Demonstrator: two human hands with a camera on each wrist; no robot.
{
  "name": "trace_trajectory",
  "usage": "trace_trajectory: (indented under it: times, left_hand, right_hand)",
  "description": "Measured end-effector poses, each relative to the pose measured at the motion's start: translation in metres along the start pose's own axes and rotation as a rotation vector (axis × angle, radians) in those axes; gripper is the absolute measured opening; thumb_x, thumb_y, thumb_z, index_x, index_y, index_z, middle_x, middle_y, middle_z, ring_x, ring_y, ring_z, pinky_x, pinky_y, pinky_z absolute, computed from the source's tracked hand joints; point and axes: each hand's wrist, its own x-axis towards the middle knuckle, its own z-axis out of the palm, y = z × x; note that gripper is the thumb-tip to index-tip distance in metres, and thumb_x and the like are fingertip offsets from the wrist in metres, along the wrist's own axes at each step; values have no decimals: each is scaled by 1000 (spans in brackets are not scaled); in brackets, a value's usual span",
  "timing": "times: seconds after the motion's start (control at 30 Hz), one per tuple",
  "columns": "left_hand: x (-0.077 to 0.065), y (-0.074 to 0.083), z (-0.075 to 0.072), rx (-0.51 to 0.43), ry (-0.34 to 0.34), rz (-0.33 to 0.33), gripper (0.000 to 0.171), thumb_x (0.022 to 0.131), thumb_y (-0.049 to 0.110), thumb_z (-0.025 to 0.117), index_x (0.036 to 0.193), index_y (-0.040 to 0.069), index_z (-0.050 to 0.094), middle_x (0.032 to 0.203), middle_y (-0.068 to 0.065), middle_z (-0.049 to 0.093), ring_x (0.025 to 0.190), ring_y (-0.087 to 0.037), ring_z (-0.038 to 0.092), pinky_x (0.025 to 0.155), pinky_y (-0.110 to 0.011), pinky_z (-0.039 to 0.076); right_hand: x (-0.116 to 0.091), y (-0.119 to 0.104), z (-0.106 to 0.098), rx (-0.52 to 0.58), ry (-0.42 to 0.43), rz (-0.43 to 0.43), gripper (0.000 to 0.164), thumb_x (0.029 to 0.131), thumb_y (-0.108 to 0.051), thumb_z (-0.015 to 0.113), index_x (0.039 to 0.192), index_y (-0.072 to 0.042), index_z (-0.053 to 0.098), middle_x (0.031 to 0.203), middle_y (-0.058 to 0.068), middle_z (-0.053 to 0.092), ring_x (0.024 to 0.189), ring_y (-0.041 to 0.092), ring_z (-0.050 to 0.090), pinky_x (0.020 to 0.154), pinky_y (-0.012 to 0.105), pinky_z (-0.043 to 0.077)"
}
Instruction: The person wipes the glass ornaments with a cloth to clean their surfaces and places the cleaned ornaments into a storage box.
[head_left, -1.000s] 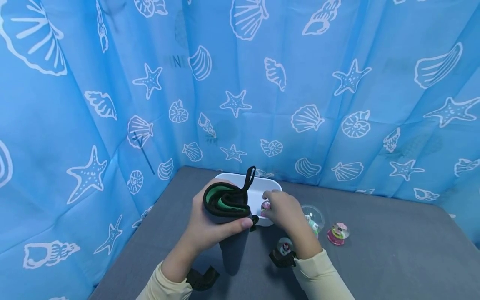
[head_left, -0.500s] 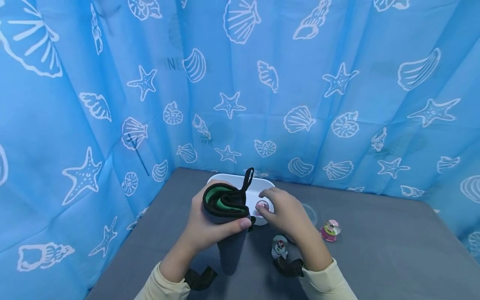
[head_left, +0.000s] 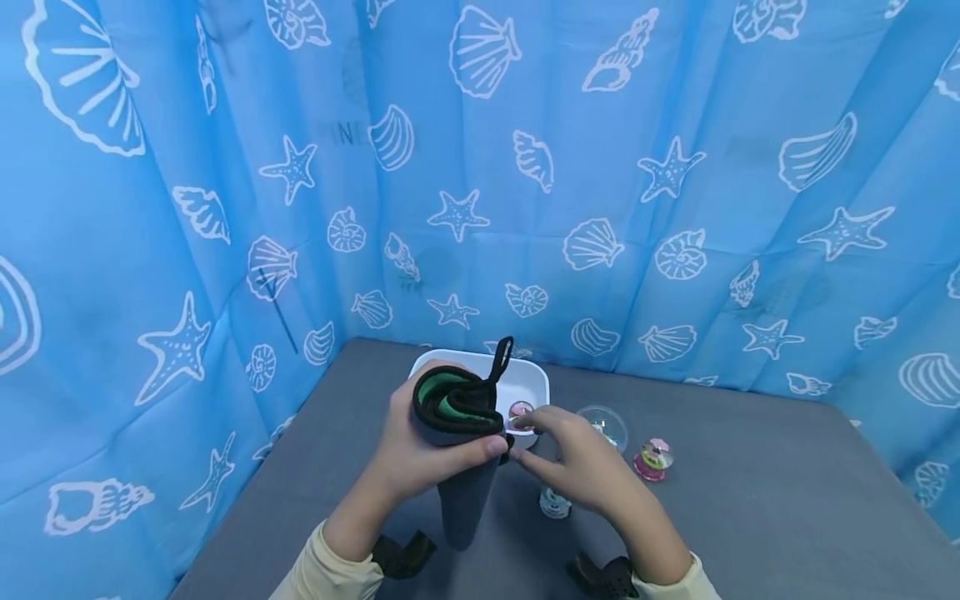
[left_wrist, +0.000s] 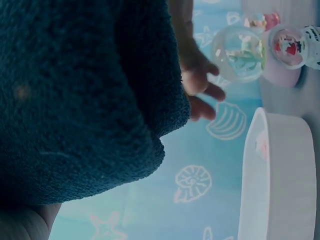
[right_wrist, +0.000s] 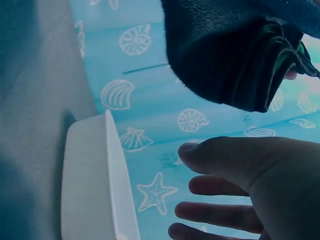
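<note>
left hand (head_left: 420, 454) has a firm grasp round the rolled dark grey towel (head_left: 457, 425), thumb clamped across its front, holding it upright so the green lining and the black hanging loop at the top show; the roll hangs above the grey bench (head_left: 750, 517), just in front of the white tub (head_left: 525, 379), which sits near the back edge by the left corner. right hand (head_left: 585, 467) hovers just beside the towel's right side, fingers loose and spread, holding nothing, fingertips close to the tub's near rim. inside the tub there's a small pink-topped globe (head_left: 520, 412). behind the right hand stands a clear snow globe (head_left: 604, 423), and just right of it a little pink-based globe (head_left: 652, 458), both toward the middle of the bench. under the right hand, a small bottle-like toy (head_left: 555, 502) stands on the bench. blue seashell curtain (head_left: 600, 167) closes off the back and left edges
</note>
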Motion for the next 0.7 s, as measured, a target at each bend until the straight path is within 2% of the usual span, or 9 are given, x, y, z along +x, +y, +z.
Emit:
trace_trajectory:
  times: [0.17, 0.3, 0.4, 0.7]
  left_hand:
    - [2, 4, -1, -5, 6, 6, 62, 75, 16, 96, 129, 20, 66, 119, -3, 70, 111, -24, 68, 98, -36, 59]
    - [2, 6, -2, -24, -2, 16, 62, 75, 19, 97, 130, 20, 66, 121, -3, 70, 113, -25, 67, 99, -36, 58]
    - [2, 8, -1, -48, -15, 27, 61, 76, 19, 96, 129, 20, 66, 121, -4, 70, 113, -25, 68, 99, -36, 59]
    - [-2, 10, 0, -86, -28, 49, 62, 74, 14, 96, 128, 18, 66, 118, -6, 70, 110, -25, 67, 98, -35, 59]
  right_hand:
    - [-11, 5, 1, -2, -26, 52, 28, 98, -36, 78, 122, -22, 75, 117, -6, 75, 107, 12, 70, 93, 45, 62]
    - [-20, 12, 5, -24, -40, 46, 29, 97, -38, 79, 121, -22, 75, 117, -8, 75, 109, 12, 70, 94, 42, 62]
    - [-28, 16, 8, -42, -31, 26, 28, 97, -37, 79, 120, -22, 75, 118, -7, 74, 112, 13, 70, 95, 42, 61]
    - [-49, 22, 10, -39, 13, 43, 27, 94, -29, 83, 119, -26, 74, 117, -12, 72, 116, 16, 68, 96, 41, 61]
